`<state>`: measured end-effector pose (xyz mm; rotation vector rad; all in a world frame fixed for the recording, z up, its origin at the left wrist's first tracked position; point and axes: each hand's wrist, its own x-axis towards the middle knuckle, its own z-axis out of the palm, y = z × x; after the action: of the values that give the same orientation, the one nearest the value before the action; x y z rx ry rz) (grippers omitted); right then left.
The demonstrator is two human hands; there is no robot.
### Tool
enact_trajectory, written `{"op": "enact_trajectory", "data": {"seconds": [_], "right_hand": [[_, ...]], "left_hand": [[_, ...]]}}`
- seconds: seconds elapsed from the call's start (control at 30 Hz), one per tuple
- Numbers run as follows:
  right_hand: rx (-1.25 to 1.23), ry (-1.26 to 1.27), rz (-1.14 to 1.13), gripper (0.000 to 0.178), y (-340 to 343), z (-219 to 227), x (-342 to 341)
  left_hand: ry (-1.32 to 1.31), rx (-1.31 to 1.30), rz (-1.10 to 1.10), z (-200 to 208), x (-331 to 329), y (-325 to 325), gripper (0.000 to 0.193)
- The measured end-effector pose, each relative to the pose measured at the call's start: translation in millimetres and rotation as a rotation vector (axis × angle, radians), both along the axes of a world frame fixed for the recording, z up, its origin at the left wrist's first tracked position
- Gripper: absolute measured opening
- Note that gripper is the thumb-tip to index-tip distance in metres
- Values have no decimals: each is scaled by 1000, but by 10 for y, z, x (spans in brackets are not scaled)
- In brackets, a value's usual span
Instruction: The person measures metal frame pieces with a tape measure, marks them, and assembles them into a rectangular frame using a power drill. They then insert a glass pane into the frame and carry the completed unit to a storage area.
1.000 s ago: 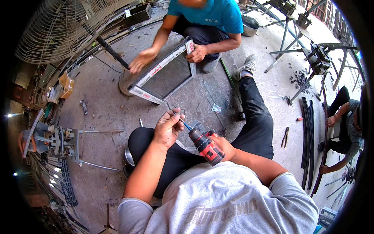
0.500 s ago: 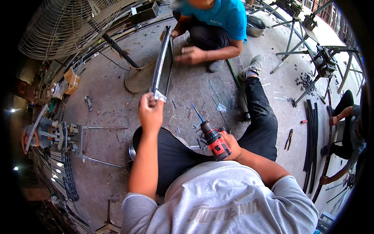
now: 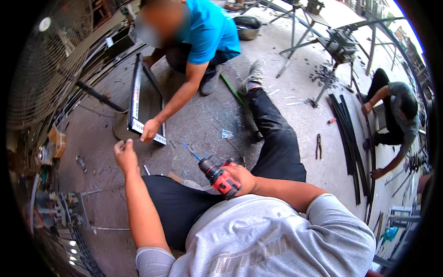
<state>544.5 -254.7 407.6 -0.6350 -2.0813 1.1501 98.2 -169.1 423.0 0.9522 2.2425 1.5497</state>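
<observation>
My right hand is wrapped round the grip of a red and black cordless drill, held over my lap. A long blue bit points forward and left from its chuck. In front and to the left, my left hand is raised with curled fingers, just below a dark rectangular frame with white label strips. A small gap shows between hand and frame; anything between those fingers is too small to make out. A co-worker in a blue shirt crouches opposite, gripping the frame with both hands.
A large wire fan stands at the far left. Pliers and long black profiles lie on the floor to the right, beside another crouching person. Metal stands are behind, a black basin at the back.
The frame has tilted and turned away from my left hand, which has let go of it. The co-worker has leaned in and now grasps its near lower edge. The drill stays in my right hand.
</observation>
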Motion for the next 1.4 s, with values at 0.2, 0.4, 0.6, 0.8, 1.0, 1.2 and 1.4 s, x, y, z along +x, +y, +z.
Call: {"op": "enact_trajectory", "data": {"seconds": [0.2,0.4,0.6,0.8,1.0,1.2,1.4], "right_hand": [[38,38,-105,54,-8,40,-18],[-101,51,-81,59,7,93,-61],[73,-103,-161,65,-45,-181,-61],[147,-188,-158,71,-8,-41,-169],[98,-314,-149,69,48,-120,-359],[153,-397,-217,77,89,-110,-484],[137,-433,-210,80,86,-83,-571]], "left_hand": [[-305,98,120,235,144,-88,27],[-505,9,-360,304,537,-41,32],[-603,-95,-669,322,1000,189,40],[-385,-230,-654,92,1019,814,47],[-484,-271,-693,32,1105,972,62],[-391,-253,-715,68,1174,960,62],[-299,-273,-683,-7,1137,997,77]]}}
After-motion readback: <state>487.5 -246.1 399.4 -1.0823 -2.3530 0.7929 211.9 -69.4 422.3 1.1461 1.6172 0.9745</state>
